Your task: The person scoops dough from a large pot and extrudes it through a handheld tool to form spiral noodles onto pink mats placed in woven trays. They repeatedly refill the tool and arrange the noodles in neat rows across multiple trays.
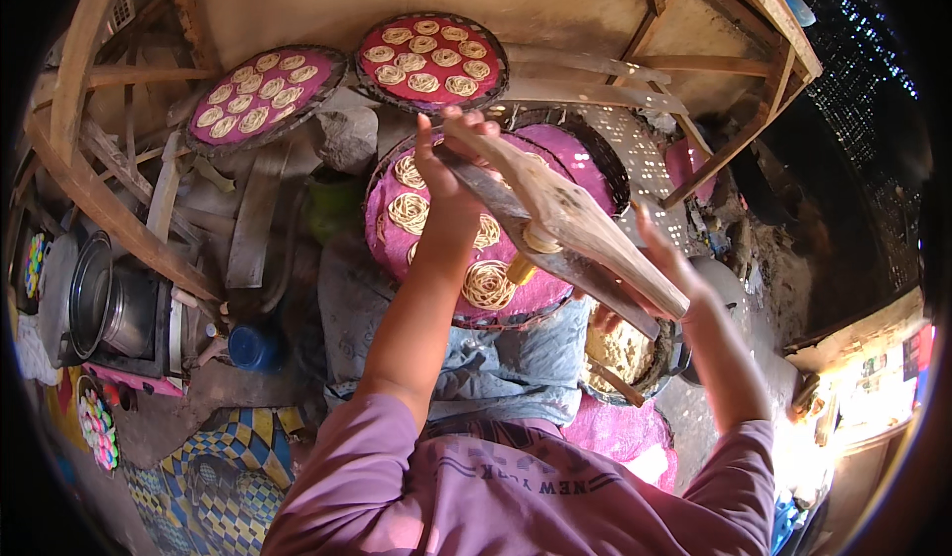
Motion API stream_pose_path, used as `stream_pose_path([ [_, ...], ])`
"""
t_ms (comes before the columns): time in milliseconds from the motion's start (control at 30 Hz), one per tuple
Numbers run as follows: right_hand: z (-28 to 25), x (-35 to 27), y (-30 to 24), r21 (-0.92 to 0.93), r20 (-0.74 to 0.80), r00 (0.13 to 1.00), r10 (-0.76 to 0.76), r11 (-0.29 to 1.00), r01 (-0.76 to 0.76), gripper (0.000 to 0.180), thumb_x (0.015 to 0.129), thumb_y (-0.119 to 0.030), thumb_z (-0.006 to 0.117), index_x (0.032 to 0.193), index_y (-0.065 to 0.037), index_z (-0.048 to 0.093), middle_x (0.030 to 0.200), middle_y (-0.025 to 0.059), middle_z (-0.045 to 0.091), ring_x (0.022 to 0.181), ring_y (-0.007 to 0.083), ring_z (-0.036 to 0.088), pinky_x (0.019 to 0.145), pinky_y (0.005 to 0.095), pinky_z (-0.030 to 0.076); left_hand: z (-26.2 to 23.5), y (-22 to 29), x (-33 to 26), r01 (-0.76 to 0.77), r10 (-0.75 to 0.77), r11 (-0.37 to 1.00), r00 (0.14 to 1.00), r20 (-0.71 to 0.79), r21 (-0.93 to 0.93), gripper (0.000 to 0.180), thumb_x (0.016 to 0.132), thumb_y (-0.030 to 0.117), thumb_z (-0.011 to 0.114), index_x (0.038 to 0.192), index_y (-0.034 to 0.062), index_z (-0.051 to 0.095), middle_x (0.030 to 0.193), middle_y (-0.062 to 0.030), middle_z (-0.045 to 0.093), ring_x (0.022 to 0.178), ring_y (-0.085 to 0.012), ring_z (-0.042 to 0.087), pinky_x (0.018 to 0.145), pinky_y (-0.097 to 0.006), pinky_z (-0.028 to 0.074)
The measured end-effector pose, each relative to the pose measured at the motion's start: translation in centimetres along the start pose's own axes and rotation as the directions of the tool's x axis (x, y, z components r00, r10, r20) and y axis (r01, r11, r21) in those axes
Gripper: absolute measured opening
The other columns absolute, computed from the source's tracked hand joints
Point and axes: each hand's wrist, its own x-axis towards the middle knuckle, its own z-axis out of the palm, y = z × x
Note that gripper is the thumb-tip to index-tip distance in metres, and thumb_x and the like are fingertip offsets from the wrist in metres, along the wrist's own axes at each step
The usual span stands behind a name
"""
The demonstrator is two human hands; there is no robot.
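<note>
A wooden noodle press (560, 217) made of two long paddles with a brass cylinder between them is held over a round basket tray (585, 139) covered in pink cloth. My left hand (443, 164) grips the far end of the press. My right hand (662, 263) grips the near end. Pale noodle coils (488, 283) lie in spirals on the pink cloth below the press, one right under the cylinder.
Two more round trays of noodle coils (266, 92) (429, 57) lean against the wall behind. A bowl of dough (623, 356) sits by my right knee. Steel pots (104, 298) stand at left among wooden beams. A patterned mat (223, 477) covers the floor.
</note>
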Motion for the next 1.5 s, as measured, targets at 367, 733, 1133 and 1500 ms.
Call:
stream_pose_path([
  [367, -2.2, 10.0, 6.8, -0.009, 0.299, 0.954, 0.037, 0.999, -0.036, 0.068, 0.097, -0.058, 0.03, 0.132, -0.001, 0.042, 0.075, 0.0136, 0.058, 0.048, 0.0137, 0.056, 0.042, 0.0271, 0.047, -0.6, 3.6, -0.3, -0.136, 0.134, 0.99, 0.989, 0.061, 0.024, 0.021, 0.096, 0.035, 0.053, 0.1, 0.0155, 0.06, 0.096, 0.0011, 0.06, 0.094, -0.0175, 0.057, 0.057, -0.026, 0.049],
  [733, -0.9, 1.3, -3.8, -0.035, 0.437, 0.9, -0.014, 0.999, 0.032, 0.074, 0.095, -0.063, 0.035, 0.134, -0.001, 0.043, 0.109, 0.0303, 0.062, 0.081, 0.0317, 0.07, 0.067, 0.0395, 0.06, 3.5, 2.3, 5.7, 0.046, -0.077, 0.983, 0.981, 0.176, 0.175, 0.061, 0.092, 0.067, 0.038, 0.102, 0.0132, 0.065, 0.098, -0.0083, 0.063, 0.101, -0.0296, 0.056, 0.092, -0.048, 0.044],
  [1133, -0.1, -2.6, -4.1, -0.628, -0.248, 0.968, -0.028, 0.766, -0.139, 0.069, 0.099, -0.06, 0.022, 0.114, -0.002, 0.055, 0.065, 0.0078, 0.058, 0.048, 0.0124, 0.057, 0.044, 0.0261, 0.05, -3.6, -3.8, 3.8, 0.012, 0.004, 0.993, 0.99, -0.14, 0.114, 0.074, 0.093, 0.07, 0.017, 0.091, 0.0132, 0.065, 0.088, -0.0095, 0.063, 0.087, -0.0281, 0.057, 0.088, -0.046, 0.043],
  [1500, -0.1, -3.6, -3.9, -0.678, -0.302, 0.944, -0.13, 0.726, -0.117, 0.076, 0.096, -0.065, 0.032, 0.09, 0.002, 0.067, 0.058, 0.0079, 0.058, 0.046, 0.0139, 0.058, 0.042, 0.0271, 0.046, -0.6, -4.5, 4.5, 0.076, -0.058, 0.99, 0.987, -0.148, 0.118, 0.061, 0.092, 0.065, 0.03, 0.087, 0.0149, 0.065, 0.084, -0.0081, 0.063, 0.08, -0.0263, 0.058, 0.082, -0.044, 0.044],
])
